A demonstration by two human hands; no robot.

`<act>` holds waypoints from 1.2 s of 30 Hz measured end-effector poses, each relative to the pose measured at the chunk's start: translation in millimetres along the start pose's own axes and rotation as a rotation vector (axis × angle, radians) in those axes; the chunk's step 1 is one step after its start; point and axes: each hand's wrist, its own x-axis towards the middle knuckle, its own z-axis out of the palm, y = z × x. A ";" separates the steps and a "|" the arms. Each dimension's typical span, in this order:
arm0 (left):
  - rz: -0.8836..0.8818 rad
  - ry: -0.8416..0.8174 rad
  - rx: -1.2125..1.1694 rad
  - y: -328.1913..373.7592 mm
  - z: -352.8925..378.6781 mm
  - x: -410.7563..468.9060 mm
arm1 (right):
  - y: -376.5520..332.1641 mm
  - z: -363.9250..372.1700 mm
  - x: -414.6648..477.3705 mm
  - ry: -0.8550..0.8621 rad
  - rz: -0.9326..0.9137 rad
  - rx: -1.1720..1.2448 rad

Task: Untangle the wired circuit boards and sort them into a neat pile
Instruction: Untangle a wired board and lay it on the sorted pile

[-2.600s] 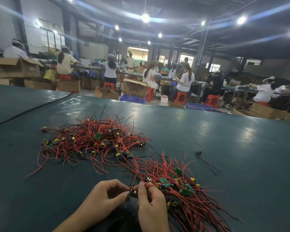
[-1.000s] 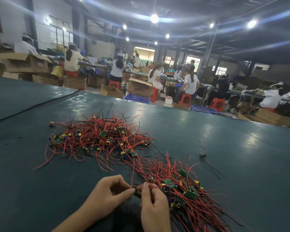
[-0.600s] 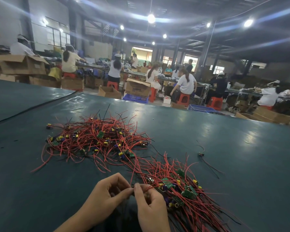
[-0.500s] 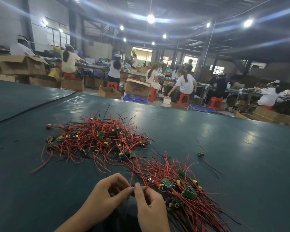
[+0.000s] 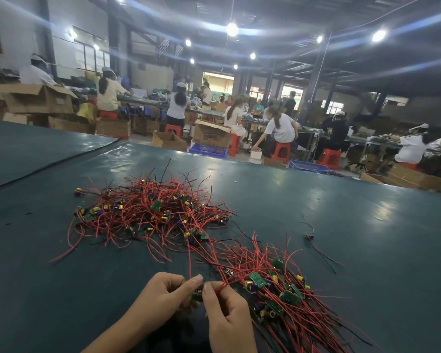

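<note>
A tangled heap of small green circuit boards with red and black wires (image 5: 148, 212) lies on the dark green table (image 5: 316, 205), centre left. A second, more aligned pile (image 5: 280, 294) stretches toward the lower right. My left hand (image 5: 161, 294) and my right hand (image 5: 227, 312) meet at the near edge. Between their fingertips they pinch one small green board (image 5: 197, 294). Its red wire (image 5: 190, 253) runs up toward the tangled heap. The right fingers also touch red wires leading into the near pile.
One loose wired board (image 5: 309, 235) lies alone to the right of the piles. A seam (image 5: 49, 164) crosses the table at the far left. Beyond the far edge sit several workers on red stools (image 5: 281, 151), cardboard boxes (image 5: 210, 135) and blue crates.
My hands stay together at the near edge, working one board loose; a small green board now shows between my fingertips. The piles have not visibly moved.
</note>
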 end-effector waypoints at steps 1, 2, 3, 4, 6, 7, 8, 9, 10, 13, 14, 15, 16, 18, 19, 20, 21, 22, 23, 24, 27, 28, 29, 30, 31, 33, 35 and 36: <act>0.003 -0.009 -0.012 0.6 -0.1 -0.2 | 0.0 -0.2 0.0 0.002 0.002 0.001; 0.007 -0.022 -0.040 0.6 -0.2 -0.3 | 0.2 -0.4 0.2 0.006 0.010 0.001; 0.014 -0.039 -0.076 0.6 0.1 -0.6 | 0.5 -0.6 0.6 0.013 0.020 0.002; 0.022 -0.052 -0.104 0.4 0.6 -0.9 | 1.1 -0.8 1.1 0.022 0.033 0.001; 0.044 -0.052 -0.105 -0.4 2.0 -0.8 | 2.5 -0.7 2.7 0.040 0.064 -0.005; 0.058 -0.040 -0.090 -1.4 2.4 -0.6 | 3.6 -0.6 3.5 0.051 0.079 -0.015; 0.070 -0.026 -0.073 -2.2 2.5 -0.4 | 5.0 -0.3 4.4 0.064 0.094 -0.026; 0.079 -0.013 -0.058 -3.2 2.1 0.1 | 6.3 0.0 5.1 0.078 0.107 -0.036; 0.084 -0.003 -0.044 -4.0 1.5 0.5 | 7.3 0.3 5.7 0.091 0.118 -0.047; 0.095 0.012 -0.020 -4.6 0.3 1.0 | 8.6 0.7 6.4 0.117 0.138 -0.078; 0.095 0.011 -0.022 -4.2 0.4 0.9 | 8.6 0.4 6.6 0.118 0.146 -0.078; 0.093 0.007 -0.024 -3.6 0.8 0.6 | 8.6 0.2 6.6 0.119 0.152 -0.078; 0.090 0.003 -0.023 -2.8 1.0 0.3 | 8.6 0.0 6.7 0.122 0.156 -0.084; 0.084 0.000 -0.028 -1.4 1.1 -0.3 | 9.3 -0.4 6.8 0.140 0.148 -0.096; 0.082 -0.001 -0.039 -0.8 1.1 -0.3 | 9.5 -0.7 6.8 0.152 0.139 -0.096; 0.078 -0.003 -0.055 0.2 1.1 -0.4 | 9.5 -1.0 6.7 0.160 0.128 -0.095; 0.068 -0.011 -0.072 1.1 1.0 -0.5 | 9.1 -1.2 6.6 0.163 0.120 -0.096; 0.055 -0.024 -0.086 2.2 0.9 -0.8 | 8.1 -1.2 6.2 0.162 0.115 -0.096; 0.043 -0.037 -0.097 2.8 0.8 -1.2 | 7.6 -1.2 5.9 0.159 0.111 -0.097; 0.032 -0.045 -0.104 3.2 0.6 -1.4 | 7.4 -1.3 5.8 0.156 0.107 -0.096; 0.015 -0.029 -0.090 1.6 -1.1 -0.8 | 6.5 -0.4 4.7 0.131 0.098 -0.080; 0.015 -0.024 -0.078 1.2 -1.6 -0.4 | 6.3 0.4 4.1 0.121 0.100 -0.074; 0.019 -0.022 -0.066 0.7 -2.1 -0.2 | 6.2 1.0 3.6 0.111 0.099 -0.069; 0.024 -0.018 -0.054 0.4 -2.4 0.0 | 6.4 1.5 3.2 0.101 0.095 -0.073; 0.030 -0.010 -0.042 0.1 -2.5 0.3 | 6.5 1.6 3.0 0.091 0.084 -0.084; 0.036 0.008 -0.031 0.0 -2.5 0.2 | 6.1 1.4 2.5 0.069 0.062 -0.107; 0.035 0.005 -0.041 -0.2 -1.8 -0.1 | 4.2 0.9 1.9 0.057 0.056 -0.107; 0.034 0.005 -0.052 0.0 -1.3 -0.2 | 3.3 0.5 1.8 0.054 0.057 -0.105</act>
